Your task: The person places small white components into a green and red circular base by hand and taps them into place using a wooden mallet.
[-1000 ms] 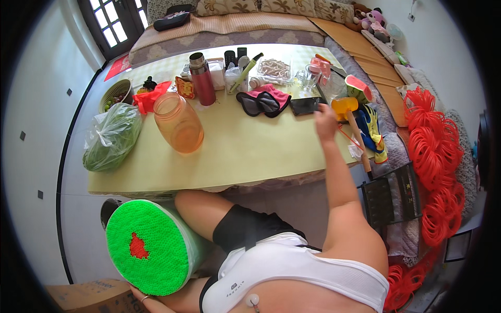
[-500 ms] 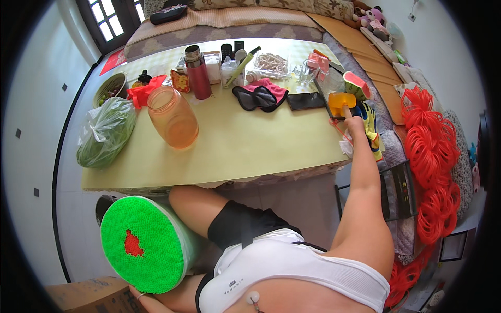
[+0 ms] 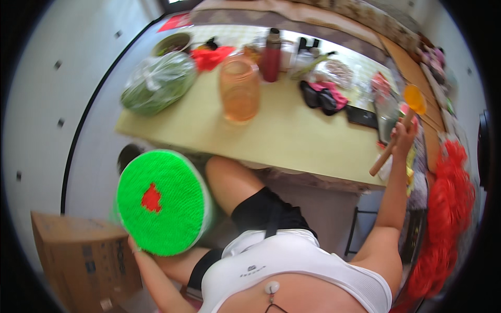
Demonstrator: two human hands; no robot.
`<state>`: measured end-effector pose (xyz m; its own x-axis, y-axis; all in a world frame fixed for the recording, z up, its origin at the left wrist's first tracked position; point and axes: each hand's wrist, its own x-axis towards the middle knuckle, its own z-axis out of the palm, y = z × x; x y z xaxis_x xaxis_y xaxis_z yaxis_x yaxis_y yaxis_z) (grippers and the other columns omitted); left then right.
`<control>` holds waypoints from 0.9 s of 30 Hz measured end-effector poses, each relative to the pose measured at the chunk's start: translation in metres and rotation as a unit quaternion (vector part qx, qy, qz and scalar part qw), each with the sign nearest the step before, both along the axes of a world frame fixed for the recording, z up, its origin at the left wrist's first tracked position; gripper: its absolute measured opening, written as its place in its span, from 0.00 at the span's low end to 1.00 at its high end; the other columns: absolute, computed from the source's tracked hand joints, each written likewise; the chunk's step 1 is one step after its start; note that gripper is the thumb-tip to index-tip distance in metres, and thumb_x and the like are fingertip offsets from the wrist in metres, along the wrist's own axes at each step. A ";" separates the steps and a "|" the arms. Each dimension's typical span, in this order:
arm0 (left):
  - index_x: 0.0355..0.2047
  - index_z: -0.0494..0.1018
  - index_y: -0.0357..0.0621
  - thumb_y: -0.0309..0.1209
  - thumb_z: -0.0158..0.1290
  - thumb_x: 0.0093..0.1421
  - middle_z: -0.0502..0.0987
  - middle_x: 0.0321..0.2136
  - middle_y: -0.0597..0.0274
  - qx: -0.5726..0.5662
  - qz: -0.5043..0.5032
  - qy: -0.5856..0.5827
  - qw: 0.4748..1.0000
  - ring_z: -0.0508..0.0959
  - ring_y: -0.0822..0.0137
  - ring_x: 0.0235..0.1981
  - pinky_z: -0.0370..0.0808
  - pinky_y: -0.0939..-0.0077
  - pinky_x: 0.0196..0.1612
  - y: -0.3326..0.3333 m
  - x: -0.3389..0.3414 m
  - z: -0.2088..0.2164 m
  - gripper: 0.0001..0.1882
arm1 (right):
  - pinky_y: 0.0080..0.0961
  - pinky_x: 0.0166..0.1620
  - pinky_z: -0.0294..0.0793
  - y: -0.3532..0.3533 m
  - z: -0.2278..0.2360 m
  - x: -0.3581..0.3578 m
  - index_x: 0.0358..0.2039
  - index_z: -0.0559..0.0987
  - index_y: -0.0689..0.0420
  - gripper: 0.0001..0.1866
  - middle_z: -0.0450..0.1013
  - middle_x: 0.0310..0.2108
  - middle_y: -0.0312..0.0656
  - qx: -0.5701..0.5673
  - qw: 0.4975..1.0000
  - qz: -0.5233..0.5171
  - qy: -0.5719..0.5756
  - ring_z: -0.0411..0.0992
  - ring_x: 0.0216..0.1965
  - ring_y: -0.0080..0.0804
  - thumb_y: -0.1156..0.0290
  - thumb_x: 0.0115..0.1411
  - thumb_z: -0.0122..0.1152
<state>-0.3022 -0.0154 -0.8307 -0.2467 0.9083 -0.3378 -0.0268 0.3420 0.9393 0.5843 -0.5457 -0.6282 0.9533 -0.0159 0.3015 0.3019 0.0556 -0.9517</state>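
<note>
My right hand (image 3: 403, 136), out over the table's right end, is closed around the wooden handle of a mallet (image 3: 415, 99). The mallet's orange-yellow head points up and away, and the handle's end sticks out toward the near left. At the lower left, a big round bundle of thin green tubes (image 3: 172, 219), with a small red patch near its middle and a pale wrapping round its side, leans by my thigh. My left hand (image 3: 134, 245) holds the bundle at its lower left edge; most of its fingers are hidden behind it.
On the yellow-topped table (image 3: 297, 141) stand an orange-tinted jar (image 3: 239, 96), a red thermos (image 3: 271, 57) and a bag of greens (image 3: 156, 86). An eye mask (image 3: 326, 99) and a black phone (image 3: 361, 117) lie farther right. A cardboard box (image 3: 83, 261) sits lower left; red coils (image 3: 449, 219) hang at right.
My right hand has lifted the mallet off the table's right end, its handle now in view. My left hand stays at the bundle. The whole view has shifted and turned.
</note>
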 end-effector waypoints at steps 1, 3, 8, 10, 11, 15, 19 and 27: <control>0.51 0.72 0.30 0.52 0.51 0.64 0.78 0.45 0.54 0.004 -0.003 0.015 1.000 0.78 0.60 0.43 0.75 0.68 0.47 0.002 0.002 0.004 0.32 | 0.21 0.24 0.69 0.017 0.012 -0.024 0.41 0.74 0.58 0.10 0.69 0.26 0.33 0.054 0.995 0.040 0.069 0.67 0.21 0.20 0.76 0.57 0.59; 0.51 0.73 0.30 0.52 0.51 0.64 0.78 0.45 0.54 -0.001 -0.022 0.027 0.999 0.78 0.60 0.43 0.75 0.68 0.47 0.012 0.017 0.002 0.32 | 0.23 0.29 0.72 0.029 -0.001 -0.021 0.41 0.74 0.58 0.10 0.70 0.28 0.35 0.173 0.970 0.170 0.028 0.69 0.24 0.23 0.78 0.58 0.60; 0.47 0.75 0.32 0.48 0.54 0.63 0.79 0.41 0.55 -0.044 0.017 -0.094 0.994 0.79 0.60 0.40 0.76 0.67 0.45 -0.013 0.043 0.025 0.27 | 0.31 0.45 0.74 0.144 0.007 -0.027 0.41 0.74 0.57 0.09 0.72 0.35 0.38 0.245 0.929 0.266 -0.083 0.72 0.36 0.29 0.81 0.61 0.60; 0.49 0.74 0.32 0.46 0.52 0.65 0.79 0.44 0.52 -0.035 0.014 -0.152 0.988 0.79 0.58 0.42 0.77 0.63 0.46 -0.032 0.044 0.041 0.26 | 0.35 0.50 0.71 0.187 0.037 -0.059 0.40 0.74 0.59 0.08 0.72 0.34 0.39 0.254 0.895 0.362 -0.058 0.71 0.37 0.31 0.81 0.62 0.59; 0.49 0.74 0.32 0.45 0.51 0.66 0.79 0.45 0.51 -0.024 0.008 -0.180 0.983 0.79 0.57 0.42 0.77 0.63 0.47 -0.035 0.039 0.042 0.25 | 0.34 0.49 0.69 0.199 0.049 -0.070 0.40 0.73 0.59 0.06 0.71 0.33 0.39 0.223 0.906 0.353 -0.068 0.70 0.36 0.30 0.80 0.63 0.57; 0.48 0.75 0.31 0.44 0.51 0.66 0.79 0.43 0.53 -0.019 0.043 -0.157 0.986 0.80 0.58 0.41 0.77 0.64 0.46 -0.040 0.034 0.038 0.24 | 0.24 0.33 0.70 0.226 0.065 -0.111 0.37 0.73 0.60 0.05 0.68 0.27 0.37 0.210 0.881 0.425 -0.012 0.67 0.26 0.25 0.77 0.60 0.59; 0.39 0.77 0.29 0.40 0.58 0.61 0.79 0.35 0.61 0.036 0.108 0.013 0.993 0.77 0.66 0.33 0.74 0.70 0.36 -0.017 0.020 0.021 0.20 | 0.14 0.16 0.55 0.223 0.050 -0.144 0.41 0.71 0.62 0.10 0.60 0.19 0.29 0.165 0.856 0.482 0.090 0.56 0.14 0.15 0.74 0.60 0.58; 0.49 0.73 0.43 0.41 0.58 0.62 0.79 0.45 0.58 0.054 0.167 0.008 0.984 0.81 0.64 0.39 0.75 0.74 0.37 -0.104 0.034 0.081 0.20 | 0.17 0.19 0.65 0.268 0.024 -0.260 0.43 0.72 0.63 0.15 0.67 0.22 0.33 -0.130 0.755 0.620 0.172 0.65 0.15 0.19 0.82 0.53 0.60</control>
<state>-0.2678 -0.1197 -0.7493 -0.5420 0.8064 -0.2366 -0.1050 0.2143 0.9711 0.3240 -0.2773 -0.6046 0.2102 0.9693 -0.1279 -0.0966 -0.1096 -0.9893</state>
